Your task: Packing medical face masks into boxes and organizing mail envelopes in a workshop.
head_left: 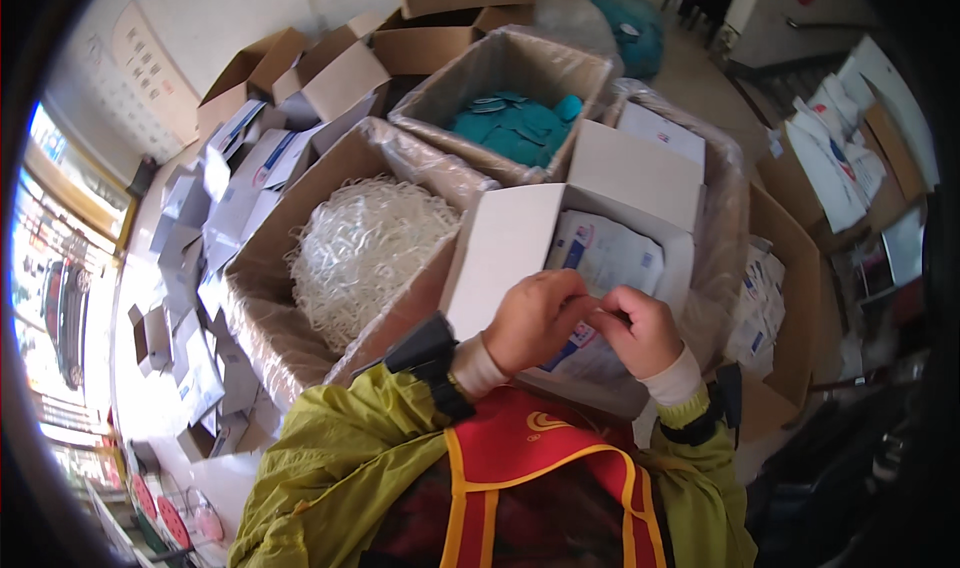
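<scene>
My left hand (pixel 535 320) and my right hand (pixel 642 333) meet fingertip to fingertip over an open white carton (pixel 505 243). Both are closed in a pinch. Whatever lies between the fingertips is hidden or too small to make out. Inside the carton, just below my hands, are flat white packets (pixel 608 250) with blue and red print. The carton's flaps are folded outward, one to the left and one toward the far side. My wrists partly cover the carton's near end.
Left stands a plastic-lined box (pixel 262 258) heaped with thin white strips (pixel 370 253). Beyond is another lined box (pixel 440 103) holding teal discs (pixel 510 128). Empty small cartons (pixel 185 258) lie piled far left. A brown box (pixel 800 308) of white packets stands right.
</scene>
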Motion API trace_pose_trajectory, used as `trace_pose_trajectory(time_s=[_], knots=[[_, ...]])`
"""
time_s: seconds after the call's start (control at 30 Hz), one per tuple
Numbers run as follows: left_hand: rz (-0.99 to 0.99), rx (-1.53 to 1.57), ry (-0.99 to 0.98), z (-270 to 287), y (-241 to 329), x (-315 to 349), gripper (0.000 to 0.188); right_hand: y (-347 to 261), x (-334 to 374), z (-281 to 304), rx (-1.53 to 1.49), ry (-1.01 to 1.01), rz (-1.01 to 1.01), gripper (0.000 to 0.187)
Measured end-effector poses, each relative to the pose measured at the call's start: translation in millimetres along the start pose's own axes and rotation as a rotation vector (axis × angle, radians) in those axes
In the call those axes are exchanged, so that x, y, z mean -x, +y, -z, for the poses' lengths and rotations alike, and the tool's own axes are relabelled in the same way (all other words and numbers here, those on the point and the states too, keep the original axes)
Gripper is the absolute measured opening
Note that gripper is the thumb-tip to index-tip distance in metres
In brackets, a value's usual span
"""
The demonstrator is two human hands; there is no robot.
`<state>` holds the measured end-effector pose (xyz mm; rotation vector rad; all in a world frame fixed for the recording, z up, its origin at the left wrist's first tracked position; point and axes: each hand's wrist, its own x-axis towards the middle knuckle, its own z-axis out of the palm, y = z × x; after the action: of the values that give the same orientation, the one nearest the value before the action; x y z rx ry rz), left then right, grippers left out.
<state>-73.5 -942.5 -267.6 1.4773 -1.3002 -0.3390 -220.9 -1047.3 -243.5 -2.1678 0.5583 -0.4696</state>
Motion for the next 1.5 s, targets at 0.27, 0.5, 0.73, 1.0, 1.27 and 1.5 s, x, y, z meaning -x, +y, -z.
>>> trace_pose_trajectory(time_s=[0.27, 0.5, 0.73, 1.0, 1.27, 1.5], knots=[[0.383, 0.269, 0.1, -8.9, 7.0, -9.4, 0.019, -38.6, 15.1, 4.6, 0.376, 0.193, 0.54, 0.014], [0.321, -0.244, 0.125, 22.7, -71.7, -29.9, 0.024, -73.6, 56.6, 27.6, 0.344, 0.17, 0.667, 0.008], [-0.096, -0.057, -0.211, 15.1, 23.2, -15.6, 0.023, -31.0, 39.0, 50.5, 0.357, 0.3, 0.497, 0.015], [0.534, 0.751, -0.726, 31.1, 34.8, 0.2, 0.026, -32.1, 29.8, 31.2, 0.561, 0.257, 0.515, 0.016], [0.254, 0.134, -0.527, 33.1, 17.6, 12.8, 0.017, -33.8, 14.3, 11.9, 0.537, 0.145, 0.569, 0.016], [0.325, 0.508, 0.142, 136.4, -5.3, 4.5, 0.013, 14.7, -30.4, 45.3, 0.386, 0.133, 0.165, 0.008]])
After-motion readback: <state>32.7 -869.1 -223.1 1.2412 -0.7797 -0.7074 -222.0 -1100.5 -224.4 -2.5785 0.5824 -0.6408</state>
